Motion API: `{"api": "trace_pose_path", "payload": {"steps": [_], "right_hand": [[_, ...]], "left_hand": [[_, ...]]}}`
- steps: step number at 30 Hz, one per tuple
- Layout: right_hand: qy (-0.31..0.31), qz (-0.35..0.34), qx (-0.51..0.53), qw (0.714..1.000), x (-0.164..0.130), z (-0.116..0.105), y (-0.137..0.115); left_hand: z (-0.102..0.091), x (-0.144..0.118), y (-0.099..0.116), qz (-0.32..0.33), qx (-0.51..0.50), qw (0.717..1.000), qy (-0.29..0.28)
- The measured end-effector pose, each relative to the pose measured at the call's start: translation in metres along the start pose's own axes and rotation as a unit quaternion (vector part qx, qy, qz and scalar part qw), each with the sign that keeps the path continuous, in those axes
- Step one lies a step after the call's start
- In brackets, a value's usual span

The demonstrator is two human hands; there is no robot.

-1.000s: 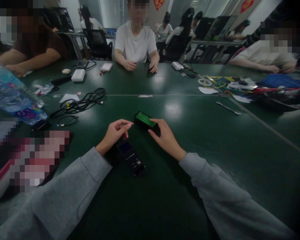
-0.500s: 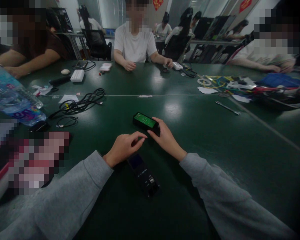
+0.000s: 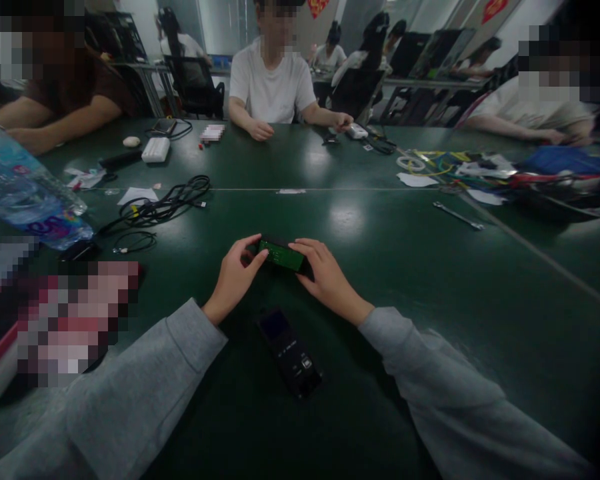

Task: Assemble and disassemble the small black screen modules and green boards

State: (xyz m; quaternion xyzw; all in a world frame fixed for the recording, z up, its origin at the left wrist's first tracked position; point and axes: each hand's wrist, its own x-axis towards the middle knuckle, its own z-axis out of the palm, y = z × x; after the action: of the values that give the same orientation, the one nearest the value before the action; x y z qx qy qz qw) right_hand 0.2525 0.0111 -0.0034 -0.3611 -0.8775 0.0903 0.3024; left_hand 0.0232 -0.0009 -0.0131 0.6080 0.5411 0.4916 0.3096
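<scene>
Between my two hands is a black casing with a green circuit board (image 3: 281, 257) showing on the side toward me. My left hand (image 3: 239, 270) pinches its left end, thumb on the board's edge and fingers behind. At the other end my right hand (image 3: 327, 275) grips the casing with thumb below and fingers over the top. Nearer to me, below the hands, a black handheld device (image 3: 290, 353) with a dark screen and small light markings lies on the green table (image 3: 380, 387).
Left of my hands lie coiled black cables (image 3: 165, 207) and a large plastic bottle (image 3: 35, 193). A wrench (image 3: 459, 216) is at the right, before a pile of wires (image 3: 445, 163). A white box (image 3: 156, 150) stands farther back. Co-workers sit around the table.
My left hand has moved up and taken hold of the casing's left end. The casing has tilted, turning the circuit board toward me. My right hand keeps its grip.
</scene>
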Motion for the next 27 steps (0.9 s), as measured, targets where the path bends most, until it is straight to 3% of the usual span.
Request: {"api": "trace_pose_path", "payload": {"steps": [8, 15, 18, 22, 27], "right_hand": [[-0.004, 0.015, 0.058, 0.998, 0.000, -0.003, -0.003], [0.024, 0.092, 0.164, 0.982, 0.001, -0.001, 0.002], [0.032, 0.095, 0.175, 0.980, 0.001, 0.001, 0.005], [0.048, 0.086, 0.121, 0.988, -0.001, 0.000, 0.004], [0.046, 0.017, -0.080, 0.996, -0.001, -0.005, -0.004]], "left_hand": [[0.000, 0.000, -0.004, 0.009, -0.010, 1.000, -0.019], [-0.001, 0.001, 0.001, 0.013, 0.022, 0.999, -0.030], [-0.001, 0.000, 0.003, 0.016, 0.033, 0.999, -0.033], [-0.002, 0.000, 0.004, 0.011, 0.033, 0.999, -0.033], [-0.002, -0.001, 0.002, -0.001, 0.027, 1.000, -0.001]]}}
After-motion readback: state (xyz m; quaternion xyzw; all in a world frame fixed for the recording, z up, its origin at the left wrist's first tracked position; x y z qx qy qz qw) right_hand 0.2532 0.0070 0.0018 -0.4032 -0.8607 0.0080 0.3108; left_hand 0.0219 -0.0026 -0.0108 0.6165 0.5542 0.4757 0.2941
